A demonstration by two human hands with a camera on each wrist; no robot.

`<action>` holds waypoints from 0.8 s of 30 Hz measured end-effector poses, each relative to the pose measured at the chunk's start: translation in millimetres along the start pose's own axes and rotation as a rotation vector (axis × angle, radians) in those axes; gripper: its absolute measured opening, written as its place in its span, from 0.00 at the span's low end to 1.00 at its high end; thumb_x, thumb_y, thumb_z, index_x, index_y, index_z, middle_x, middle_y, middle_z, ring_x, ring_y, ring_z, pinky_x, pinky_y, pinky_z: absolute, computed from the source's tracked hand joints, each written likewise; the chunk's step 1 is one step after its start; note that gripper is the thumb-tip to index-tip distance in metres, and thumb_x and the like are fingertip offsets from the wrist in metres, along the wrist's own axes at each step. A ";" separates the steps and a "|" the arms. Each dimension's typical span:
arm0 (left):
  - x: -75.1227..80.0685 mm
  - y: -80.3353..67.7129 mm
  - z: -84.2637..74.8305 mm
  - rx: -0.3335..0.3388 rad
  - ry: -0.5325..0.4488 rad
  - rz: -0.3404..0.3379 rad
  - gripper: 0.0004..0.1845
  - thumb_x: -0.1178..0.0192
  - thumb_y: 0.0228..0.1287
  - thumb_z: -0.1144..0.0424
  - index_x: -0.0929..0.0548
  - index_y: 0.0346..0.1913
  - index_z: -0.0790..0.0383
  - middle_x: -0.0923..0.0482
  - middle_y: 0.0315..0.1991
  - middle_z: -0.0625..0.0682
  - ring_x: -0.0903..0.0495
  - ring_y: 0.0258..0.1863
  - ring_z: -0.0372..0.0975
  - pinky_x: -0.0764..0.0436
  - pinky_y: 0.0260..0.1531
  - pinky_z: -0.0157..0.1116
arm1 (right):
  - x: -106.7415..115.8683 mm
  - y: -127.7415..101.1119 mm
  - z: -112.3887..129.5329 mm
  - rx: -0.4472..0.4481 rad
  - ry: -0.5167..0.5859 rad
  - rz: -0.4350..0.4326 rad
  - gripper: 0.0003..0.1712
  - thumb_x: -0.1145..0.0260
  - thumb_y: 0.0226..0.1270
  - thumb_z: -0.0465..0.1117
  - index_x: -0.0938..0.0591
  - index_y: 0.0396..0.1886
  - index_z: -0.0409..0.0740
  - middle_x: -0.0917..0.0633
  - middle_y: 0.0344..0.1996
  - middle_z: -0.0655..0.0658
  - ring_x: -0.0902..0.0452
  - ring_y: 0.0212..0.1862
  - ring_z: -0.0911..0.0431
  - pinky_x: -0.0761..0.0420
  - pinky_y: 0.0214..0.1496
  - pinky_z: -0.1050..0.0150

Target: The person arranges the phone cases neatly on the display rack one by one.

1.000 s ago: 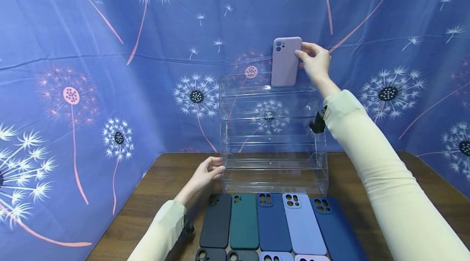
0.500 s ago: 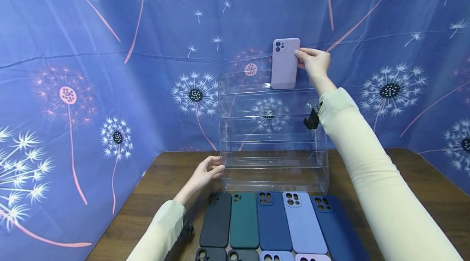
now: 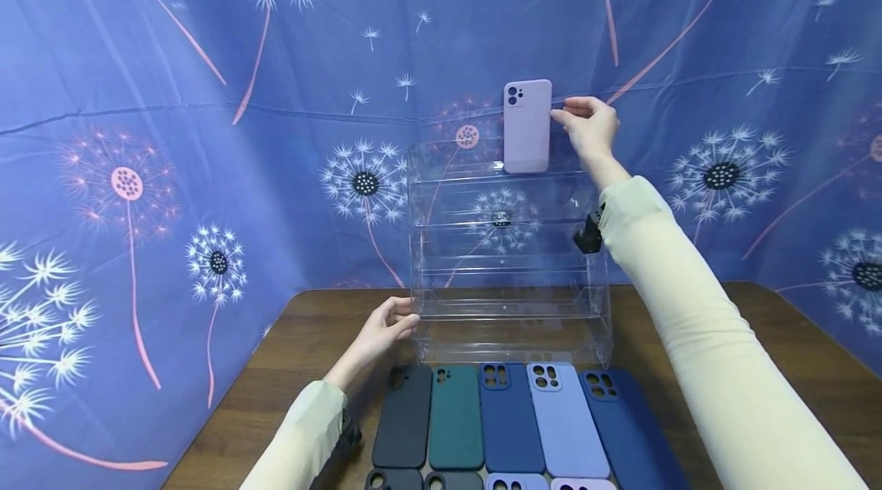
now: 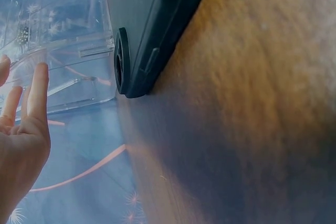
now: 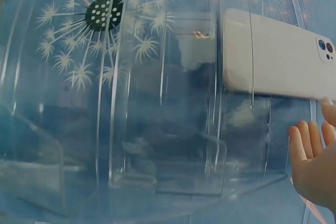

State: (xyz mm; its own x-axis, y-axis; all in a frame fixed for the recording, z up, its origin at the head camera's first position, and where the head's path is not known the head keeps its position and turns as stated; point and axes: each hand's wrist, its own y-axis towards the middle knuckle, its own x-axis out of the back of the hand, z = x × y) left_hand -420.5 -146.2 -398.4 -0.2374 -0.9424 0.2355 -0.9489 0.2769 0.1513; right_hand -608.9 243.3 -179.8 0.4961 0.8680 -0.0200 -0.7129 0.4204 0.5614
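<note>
Lilac phone case [image 3: 527, 126] stands upright on the top tier of the clear acrylic display rack [image 3: 510, 260], upper centre of the head view. Right hand [image 3: 587, 129] is at its right edge, fingers [image 3: 561, 116] loosely extended, fingertips touching or just beside the case; contact unclear. Left hand [image 3: 384, 328] rests against the rack's lower left corner, fingers relaxed. Dark grey case [image 3: 406, 417] lies on the wooden counter [image 3: 303, 367], lower centre.

2 bare hands, left hand [image 3: 387, 325] and right hand [image 3: 587, 128], long pale cream-yellow sleeves [image 3: 696, 321] reaching the wrists, smooth snug fabric, a small black camera unit [image 3: 589, 233] strapped under the right wrist, a like black unit [image 3: 347, 432] under the left cuff
</note>
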 end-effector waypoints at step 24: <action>-5.2 1.4 1.4 -0.039 0.056 -0.043 0.22 0.44 0.57 0.66 0.34 0.55 0.67 0.29 0.47 0.65 0.25 0.45 0.53 0.20 0.37 0.36 | 70.3 -93.9 84.1 0.066 -0.221 0.185 0.31 0.36 0.50 0.56 0.25 0.52 0.47 0.19 0.45 0.50 0.25 0.43 0.64 0.26 0.47 0.66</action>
State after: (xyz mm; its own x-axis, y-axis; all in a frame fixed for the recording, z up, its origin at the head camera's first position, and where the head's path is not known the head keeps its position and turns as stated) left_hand -420.9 -141.1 -400.8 -0.1842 -0.9419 0.2808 -0.9488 0.2449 0.1993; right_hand -465.4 242.6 -164.4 0.4616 0.8469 0.2641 -0.7711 0.2360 0.5913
